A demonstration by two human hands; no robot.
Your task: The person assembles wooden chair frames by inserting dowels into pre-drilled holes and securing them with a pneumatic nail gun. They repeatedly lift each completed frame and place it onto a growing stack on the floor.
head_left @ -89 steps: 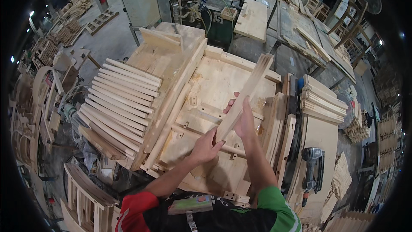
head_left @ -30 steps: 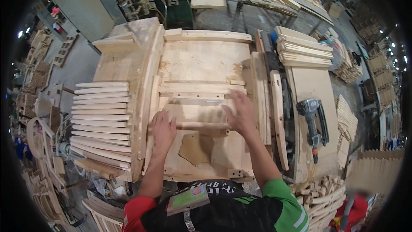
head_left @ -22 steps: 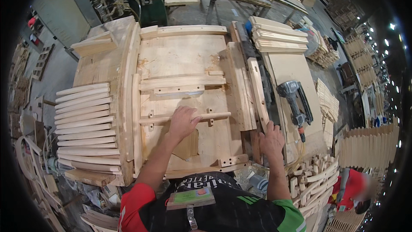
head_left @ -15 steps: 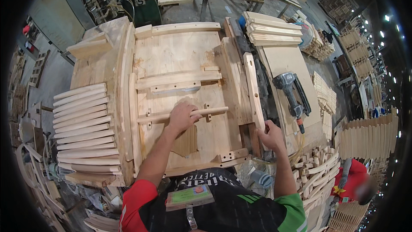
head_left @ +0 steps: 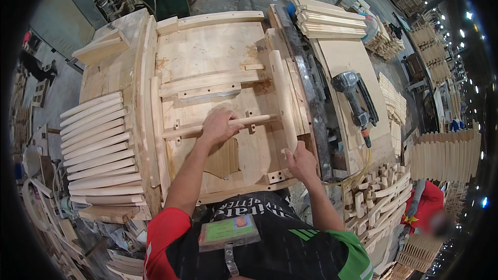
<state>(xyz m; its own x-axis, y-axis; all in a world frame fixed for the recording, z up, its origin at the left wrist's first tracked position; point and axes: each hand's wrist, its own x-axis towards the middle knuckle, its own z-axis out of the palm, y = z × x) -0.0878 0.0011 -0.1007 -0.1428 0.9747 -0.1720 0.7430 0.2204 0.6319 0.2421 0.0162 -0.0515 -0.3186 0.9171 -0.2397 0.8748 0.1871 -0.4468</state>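
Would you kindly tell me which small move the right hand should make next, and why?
Probably the right hand should line the post up with the rod: it grips the post's near end, the left hand holds the rod, and the rod's right end points at the post's side. Whether they already touch is unclear.

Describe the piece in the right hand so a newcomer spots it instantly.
Find the wooden work surface before the person. Near its right side, the right hand grips a long bar by its near end. Unlike the crosswise rod in the left hand, it runs lengthwise; unlike the boards to its right, it is held.
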